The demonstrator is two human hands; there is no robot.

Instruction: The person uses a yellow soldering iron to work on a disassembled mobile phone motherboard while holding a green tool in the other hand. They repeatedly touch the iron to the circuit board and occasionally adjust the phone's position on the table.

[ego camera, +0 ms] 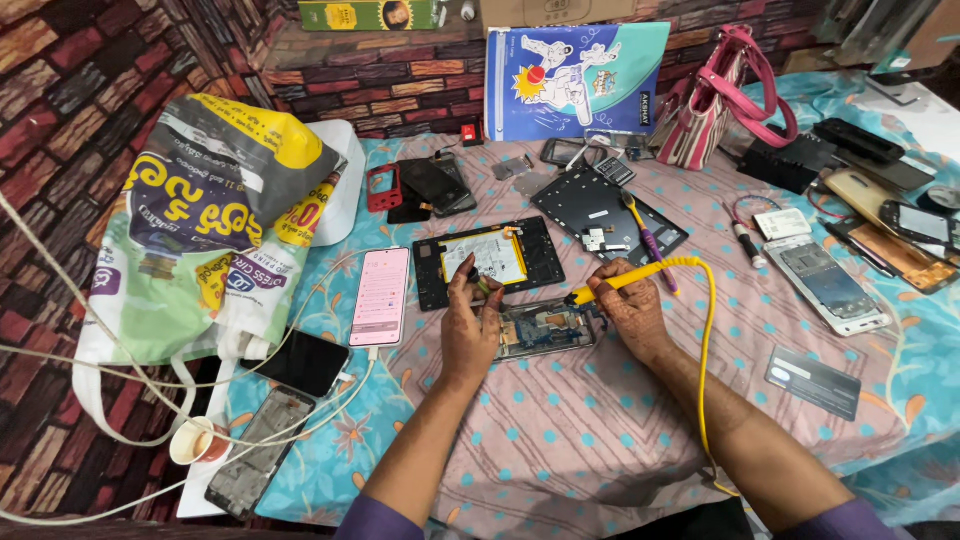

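Two hands work: right hand (632, 305) grips yellow tool (622, 282); left hand (470, 330) steadies opened phone (545, 330).

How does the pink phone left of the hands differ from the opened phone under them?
The pink phone lies whole, its pink face closed and lit, with a white cable at its lower end; the opened phone shows bare boards and parts. The pink phone lies lengthwise away from the person, untouched; the opened phone lies crosswise, with the left hand on it and the right hand holding a yellow tool to it. Both rest flat on the patterned cloth.
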